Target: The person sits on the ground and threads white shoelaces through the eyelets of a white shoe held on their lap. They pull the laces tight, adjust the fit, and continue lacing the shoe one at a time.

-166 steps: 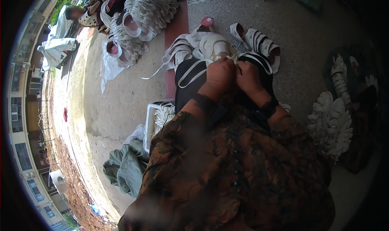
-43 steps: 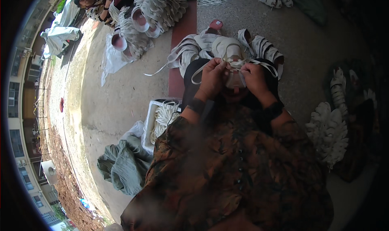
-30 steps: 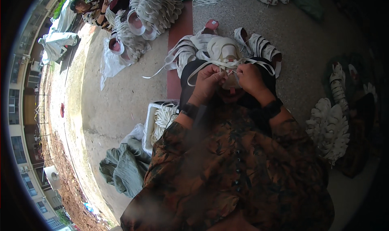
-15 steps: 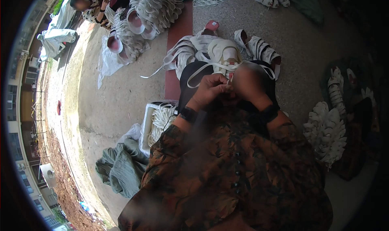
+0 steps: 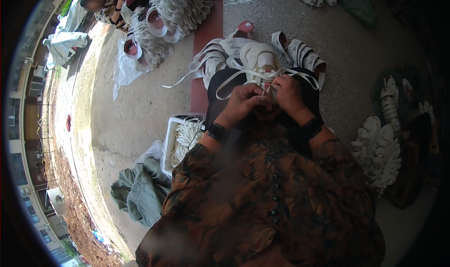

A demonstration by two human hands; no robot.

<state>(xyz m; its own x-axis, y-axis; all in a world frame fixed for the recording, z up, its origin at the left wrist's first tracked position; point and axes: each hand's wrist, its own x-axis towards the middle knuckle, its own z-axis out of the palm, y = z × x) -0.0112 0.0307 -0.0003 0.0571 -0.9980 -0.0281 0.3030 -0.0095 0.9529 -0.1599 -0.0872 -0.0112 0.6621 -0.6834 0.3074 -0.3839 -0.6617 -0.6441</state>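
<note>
A cream shoe upper (image 5: 257, 53) lies between my knees, toe pointing away from me. A flat white shoelace (image 5: 232, 81) loops loosely out to both sides of its lacing rows. My left hand (image 5: 240, 104) is closed in a pinch on the lace close to the eyelets. Just across from it, my right hand (image 5: 288, 94) also pinches the lace, fingers curled at the right eyelet edge. The two sets of fingertips nearly meet. The part of the upper nearest me is hidden beneath my hands.
Shoe uppers (image 5: 300, 56) lie beyond my knees, with larger stacks (image 5: 180, 14) far left near another person (image 5: 105, 7). A white box (image 5: 167, 147) of laces stands at my left beside a grey-green cloth (image 5: 140, 192). More uppers (image 5: 377, 152) sit at my right.
My right hand, blurred before, now shows clearly with its fingertips at the eyelets. The lace above my hands has shifted and spreads wider to the right. My left hand has barely moved.
</note>
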